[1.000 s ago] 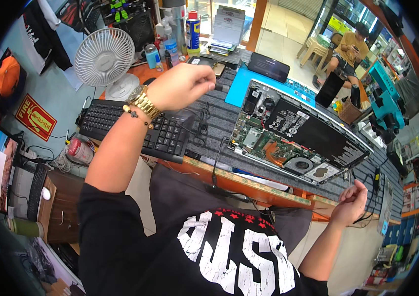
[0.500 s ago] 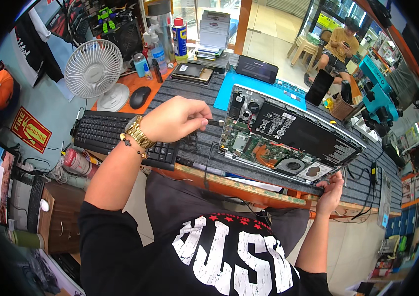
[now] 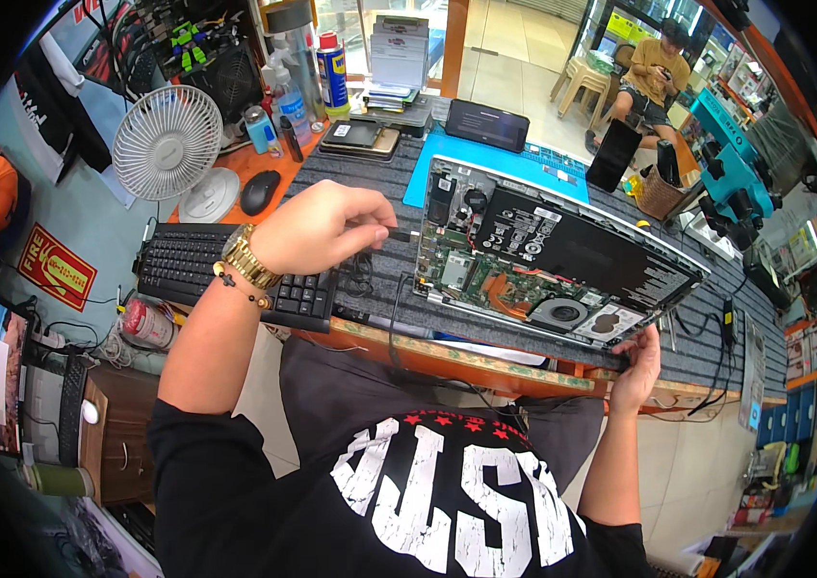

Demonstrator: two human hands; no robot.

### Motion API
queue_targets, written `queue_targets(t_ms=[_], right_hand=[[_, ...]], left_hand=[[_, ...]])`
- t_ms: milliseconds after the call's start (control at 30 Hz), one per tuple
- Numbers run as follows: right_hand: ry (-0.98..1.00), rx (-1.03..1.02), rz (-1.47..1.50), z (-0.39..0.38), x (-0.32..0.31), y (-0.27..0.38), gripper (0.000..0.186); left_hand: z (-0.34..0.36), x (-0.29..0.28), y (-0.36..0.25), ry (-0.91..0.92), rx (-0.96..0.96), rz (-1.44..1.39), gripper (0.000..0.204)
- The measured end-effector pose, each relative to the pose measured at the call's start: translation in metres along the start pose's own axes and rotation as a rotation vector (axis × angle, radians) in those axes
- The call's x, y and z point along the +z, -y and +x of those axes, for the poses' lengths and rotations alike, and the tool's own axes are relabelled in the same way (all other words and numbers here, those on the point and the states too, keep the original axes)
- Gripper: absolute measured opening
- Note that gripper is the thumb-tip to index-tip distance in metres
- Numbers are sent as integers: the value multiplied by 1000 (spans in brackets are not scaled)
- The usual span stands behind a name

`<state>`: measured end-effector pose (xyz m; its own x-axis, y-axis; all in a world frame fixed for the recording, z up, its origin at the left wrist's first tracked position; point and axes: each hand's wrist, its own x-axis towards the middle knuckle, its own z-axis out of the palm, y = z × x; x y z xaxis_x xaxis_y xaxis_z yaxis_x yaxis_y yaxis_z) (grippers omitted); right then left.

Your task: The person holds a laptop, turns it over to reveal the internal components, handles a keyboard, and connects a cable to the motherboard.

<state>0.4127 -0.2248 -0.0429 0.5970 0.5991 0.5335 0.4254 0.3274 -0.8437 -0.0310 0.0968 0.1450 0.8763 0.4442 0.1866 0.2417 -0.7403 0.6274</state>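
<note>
An opened laptop (image 3: pixel 562 260) is tilted up on the grey striped mat, its bottom cover off. Its black battery (image 3: pixel 591 246), green circuit board (image 3: pixel 471 270) and round cooling fan (image 3: pixel 559 313) show. At its left edge, my left hand (image 3: pixel 336 231) is closed, thumb and finger pinching a dark cable plug (image 3: pixel 402 234). The plug reaches the laptop's side; whether it is fully seated I cannot tell. My right hand (image 3: pixel 639 371) grips the laptop's near right corner, fingers partly hidden beneath it.
A black keyboard (image 3: pixel 187 265) and mouse (image 3: pixel 260 193) lie left, near a white desk fan (image 3: pixel 168 144). Behind the laptop are a blue mat (image 3: pixel 427 178) and a propped phone (image 3: pixel 487 125). Loose cables (image 3: pixel 716 347) lie right. A person (image 3: pixel 657 77) sits beyond the bench.
The whole view has shifted slightly, moving the scene leftward. Both hands keep their places at the laptop, and its lean looks a little steeper.
</note>
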Motion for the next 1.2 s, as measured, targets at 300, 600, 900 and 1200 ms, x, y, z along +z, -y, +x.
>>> queue_targets(t_ms=[300, 600, 900, 1200], right_hand=[[17, -73, -32, -3, 0, -2, 76], [24, -153, -104, -4, 2, -5, 75], [51, -125, -120, -6, -5, -13, 78], [11, -55, -30, -8, -8, -13, 82]], left_hand=[[5, 5, 0, -42, 29, 35, 13], [7, 7, -7, -76, 76, 126, 14], [11, 8, -5, -33, 32, 113, 16], [-46, -26, -23, -531, -60, 188, 20]])
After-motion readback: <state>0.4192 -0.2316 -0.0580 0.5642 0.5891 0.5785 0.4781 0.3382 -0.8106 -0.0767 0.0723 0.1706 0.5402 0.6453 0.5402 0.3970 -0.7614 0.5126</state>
